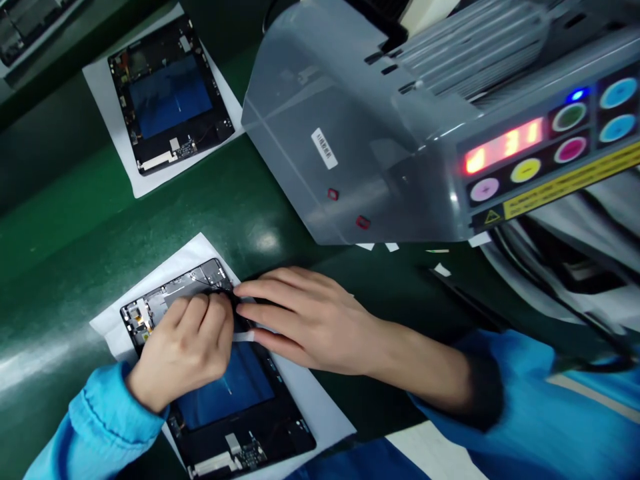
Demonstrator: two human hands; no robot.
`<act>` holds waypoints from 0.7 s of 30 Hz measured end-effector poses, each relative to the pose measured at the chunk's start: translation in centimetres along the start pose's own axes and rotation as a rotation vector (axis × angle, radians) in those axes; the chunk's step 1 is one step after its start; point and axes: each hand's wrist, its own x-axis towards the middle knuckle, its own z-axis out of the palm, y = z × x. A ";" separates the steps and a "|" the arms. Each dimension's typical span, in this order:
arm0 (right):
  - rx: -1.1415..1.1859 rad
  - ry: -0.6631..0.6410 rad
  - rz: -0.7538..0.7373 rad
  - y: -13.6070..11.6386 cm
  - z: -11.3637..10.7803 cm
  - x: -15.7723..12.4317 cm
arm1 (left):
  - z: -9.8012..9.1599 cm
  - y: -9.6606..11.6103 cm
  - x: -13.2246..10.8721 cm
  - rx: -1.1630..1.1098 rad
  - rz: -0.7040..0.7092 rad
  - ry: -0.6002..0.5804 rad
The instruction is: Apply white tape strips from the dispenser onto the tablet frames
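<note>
An opened tablet (280, 427), its inner boards and blue battery pack (235, 390) showing, lies on a white sheet (325, 407) in front of me. My left hand (187, 347) is closed in a pinch over its upper part, fingertips down near thin dark wires; what the fingers hold is hidden. My right hand (310, 320) reaches in from the right with fingers stretched out and a little apart, tips at the tablet's right edge beside my left hand. A small white strip (243, 337) sits at the tip of its lower finger.
A second opened tablet (173, 100) rests on white paper at the upper left of the green bench (200, 207). A grey tape dispenser (360, 133) with a lit red display (503, 147) fills the upper right. Paper scraps (443, 269) and dark cables lie below it.
</note>
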 end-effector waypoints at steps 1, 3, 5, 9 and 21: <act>0.001 -0.005 0.000 0.0 0.0 0.0 | -0.1 -0.2 0.1 0.000 0.025 -0.009; 0.007 -0.011 0.002 0.0 0.0 0.1 | -0.2 -0.7 0.2 0.006 0.068 -0.018; 0.011 -0.012 0.006 0.0 0.0 0.1 | -0.3 -1.1 0.3 0.012 0.105 -0.017; 0.000 -0.046 -0.006 -0.1 0.1 0.2 | -0.2 -1.5 0.1 0.009 0.146 0.006; -0.140 -0.140 -0.045 -0.5 0.6 0.6 | 0.2 -1.1 -0.5 -0.060 0.099 0.028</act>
